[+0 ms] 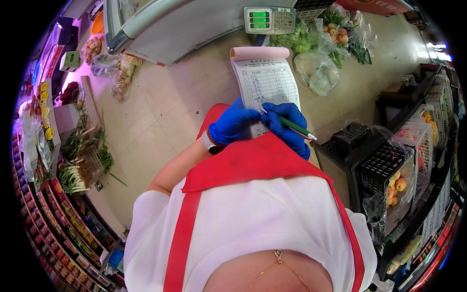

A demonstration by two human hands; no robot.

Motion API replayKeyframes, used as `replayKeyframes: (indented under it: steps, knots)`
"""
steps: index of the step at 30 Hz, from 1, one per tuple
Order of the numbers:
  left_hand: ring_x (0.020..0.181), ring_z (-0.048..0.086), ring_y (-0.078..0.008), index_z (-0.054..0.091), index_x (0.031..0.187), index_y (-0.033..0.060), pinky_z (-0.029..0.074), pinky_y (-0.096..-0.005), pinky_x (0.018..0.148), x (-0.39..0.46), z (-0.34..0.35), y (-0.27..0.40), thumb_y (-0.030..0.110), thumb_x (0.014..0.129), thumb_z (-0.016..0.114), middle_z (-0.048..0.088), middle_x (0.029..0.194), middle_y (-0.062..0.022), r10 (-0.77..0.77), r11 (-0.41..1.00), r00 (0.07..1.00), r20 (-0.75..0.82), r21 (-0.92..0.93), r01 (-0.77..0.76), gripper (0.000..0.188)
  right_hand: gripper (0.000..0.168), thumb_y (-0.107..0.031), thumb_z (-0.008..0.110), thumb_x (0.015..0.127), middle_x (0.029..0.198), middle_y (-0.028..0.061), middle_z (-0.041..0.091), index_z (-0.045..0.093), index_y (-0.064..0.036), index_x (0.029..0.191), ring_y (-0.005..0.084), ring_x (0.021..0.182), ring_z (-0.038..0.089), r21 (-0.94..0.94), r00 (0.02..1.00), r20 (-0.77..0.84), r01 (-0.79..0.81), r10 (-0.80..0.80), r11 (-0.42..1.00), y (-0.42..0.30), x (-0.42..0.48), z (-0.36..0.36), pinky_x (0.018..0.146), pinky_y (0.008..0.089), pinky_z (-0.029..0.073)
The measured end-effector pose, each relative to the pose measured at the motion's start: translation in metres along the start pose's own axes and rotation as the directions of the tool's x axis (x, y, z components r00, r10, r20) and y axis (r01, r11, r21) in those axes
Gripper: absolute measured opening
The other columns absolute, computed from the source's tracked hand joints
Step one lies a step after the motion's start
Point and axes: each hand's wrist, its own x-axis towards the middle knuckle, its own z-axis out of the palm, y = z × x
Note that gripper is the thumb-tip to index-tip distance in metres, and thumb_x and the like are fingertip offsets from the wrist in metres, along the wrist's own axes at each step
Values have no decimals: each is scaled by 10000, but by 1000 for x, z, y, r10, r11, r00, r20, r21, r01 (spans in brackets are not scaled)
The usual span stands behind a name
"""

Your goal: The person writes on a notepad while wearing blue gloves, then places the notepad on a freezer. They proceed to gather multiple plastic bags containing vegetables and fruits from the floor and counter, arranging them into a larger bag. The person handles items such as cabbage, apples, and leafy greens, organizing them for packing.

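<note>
My left hand, in a blue glove, holds a receipt pad from its left side, the thumb lying on the lower part of the page. The pad's pink top sheets are folded back over its upper edge, and the ruled page bears handwriting. In my right hand, also blue-gloved, is a green pen, its tip at the page near my left thumb. Beyond the pad stands a weighing scale with lit green displays. The red apron hides the pad's bottom edge.
Bagged leafy greens and a clear plastic bag lie ahead right. A black crate and apples are on the right-hand rack. A white freezer stands ahead left. Bagged produce and spring onions are at left.
</note>
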Motion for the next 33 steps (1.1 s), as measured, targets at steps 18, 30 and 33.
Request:
replayKeyframes:
  steps: [18,30,33]
  knots:
    - [1052,451,-239,267,1258,54,384,-335,870,6,-6,10,-105,672,453,423,1187,-131,-11,1000,1000,10,28,11,635,113,-8,576,708,823,135,607,479,-37,760,149,731,580,8,1000,2,-14,14,1000,-5,8,0,670,273,462]
    - [1049,453,-237,270,1253,47,381,-337,874,7,0,17,-99,674,457,425,1181,-138,-45,998,999,4,54,45,626,102,-12,562,714,837,130,603,485,-35,776,148,722,576,-101,999,-11,42,-44,994,-10,10,0,657,276,465]
    - [1041,458,-235,261,1259,48,384,-331,868,8,0,13,-101,673,456,426,1180,-137,-15,999,1000,21,-35,15,635,102,-16,558,716,839,130,603,478,-33,777,147,720,575,55,996,-91,-8,13,998,-9,10,2,649,278,466]
